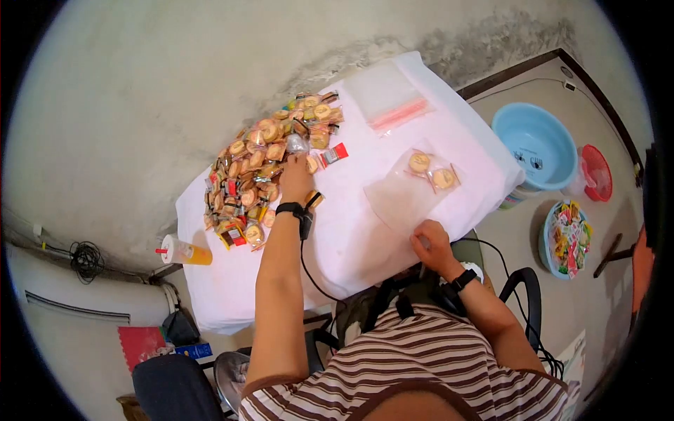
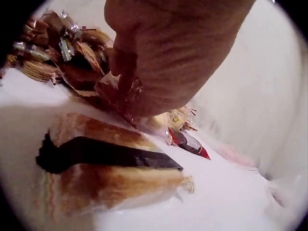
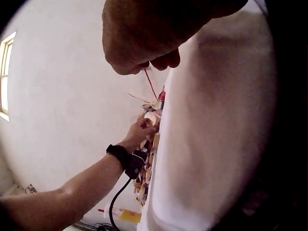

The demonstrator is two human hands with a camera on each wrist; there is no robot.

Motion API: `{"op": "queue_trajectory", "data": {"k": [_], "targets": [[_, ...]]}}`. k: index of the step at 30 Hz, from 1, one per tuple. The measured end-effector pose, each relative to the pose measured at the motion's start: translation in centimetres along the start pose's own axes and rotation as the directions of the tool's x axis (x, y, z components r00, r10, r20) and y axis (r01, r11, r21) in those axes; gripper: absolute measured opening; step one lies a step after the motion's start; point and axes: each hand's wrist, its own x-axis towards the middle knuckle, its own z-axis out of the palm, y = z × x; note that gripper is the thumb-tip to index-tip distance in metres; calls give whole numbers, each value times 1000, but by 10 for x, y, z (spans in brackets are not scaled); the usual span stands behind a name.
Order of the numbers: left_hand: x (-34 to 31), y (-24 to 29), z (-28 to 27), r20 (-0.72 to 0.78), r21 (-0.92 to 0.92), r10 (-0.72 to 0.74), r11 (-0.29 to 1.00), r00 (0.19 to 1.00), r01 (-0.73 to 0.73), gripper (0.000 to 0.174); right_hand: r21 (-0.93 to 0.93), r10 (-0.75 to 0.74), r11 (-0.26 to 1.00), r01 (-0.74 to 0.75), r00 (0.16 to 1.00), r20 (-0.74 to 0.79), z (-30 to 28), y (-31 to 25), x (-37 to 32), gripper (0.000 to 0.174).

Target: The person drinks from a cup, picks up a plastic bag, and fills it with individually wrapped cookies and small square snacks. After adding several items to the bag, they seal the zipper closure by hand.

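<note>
My left hand (image 1: 297, 181) reaches into the near side of a heap of individually wrapped cookies (image 1: 246, 165). In the left wrist view its curled fingers pinch a clear wrapper (image 2: 109, 85), and its contents are mostly hidden. Under that wrist lies a wrapped pastry (image 2: 120, 185) with a dark strap across it. My right hand (image 1: 432, 245) hangs loosely curled at the table's near edge, holding nothing. Just beyond it, a clear plastic bag (image 1: 390, 202) lies flat, with two round wrapped cookies (image 1: 444, 178) at its far end. A red-and-dark packet (image 1: 334, 155) sits right of the left hand.
Clear bags with pink seals (image 1: 401, 116) lie at the white table's (image 1: 344, 224) far side. A cup of orange drink (image 1: 186, 251) stands at the left edge. Right of the table are a blue basin (image 1: 533, 130), a red basket (image 1: 598, 172) and a tub of colourful packets (image 1: 570, 238).
</note>
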Motion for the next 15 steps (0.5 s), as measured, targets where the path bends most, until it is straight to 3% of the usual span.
{"op": "queue_trajectory", "data": {"k": [1, 3, 4, 5, 6, 7, 8, 9, 10, 11, 12, 14, 15], "targets": [[-2, -2, -1, 4, -3, 4, 1000, 1000, -4, 41, 0, -6, 1000, 6, 1000, -3, -1, 0, 1, 11], [-11, -4, -2, -164, -151, 37, 987, 986, -62, 38, -4, 8, 1000, -8, 1000, -7, 2, 0, 2, 11], [-17, 8, -15, -147, -351, -30, 936, 989, -24, 38, -2, 16, 1000, -16, 1000, -15, 1, -1, 1, 10], [-24, -10, 5, -289, -333, 32, 934, 957, -131, 40, -28, 36, 999, -37, 999, -32, -1, -4, 2, 10], [-36, -4, -6, -19, -349, -81, 935, 997, 69, 40, -5, 49, 999, -49, 999, -6, -2, -8, 4, 10], [-58, 1, -11, 33, -546, 38, 837, 999, -14, 39, 24, 57, 998, -57, 998, 21, -2, -11, 6, 10], [-77, 7, -9, 159, -694, 107, 719, 981, 35, 39, 15, 65, 998, -65, 998, 6, -1, -13, 6, 10], [-94, 35, -32, 237, -718, 253, 696, 938, -6, 43, 11, 53, 999, -53, 999, -5, 0, -14, 6, 10], [-107, 56, -46, 270, -667, 310, 743, 912, -55, 45, 11, 38, 999, -38, 999, -12, 1, -15, 5, 10], [-117, 77, -53, 207, -673, 396, 721, 895, -163, 46, 12, 41, 999, -40, 999, -15, 1, -15, 5, 10], [-122, 92, -49, 210, -673, 395, 722, 894, -161, 46, 6, 21, 1000, -21, 1000, -5, 2, -14, 4, 10], [-125, 118, -41, 60, -507, 467, 775, 882, -376, 41, 1, -1, 1000, 1, 1000, 5, 2, -13, 3, 10], [-125, 128, -36, 58, -507, 469, 774, 881, -378, 41, -6, -12, 1000, 12, 1000, -6, 3, -13, 2, 10]]}}
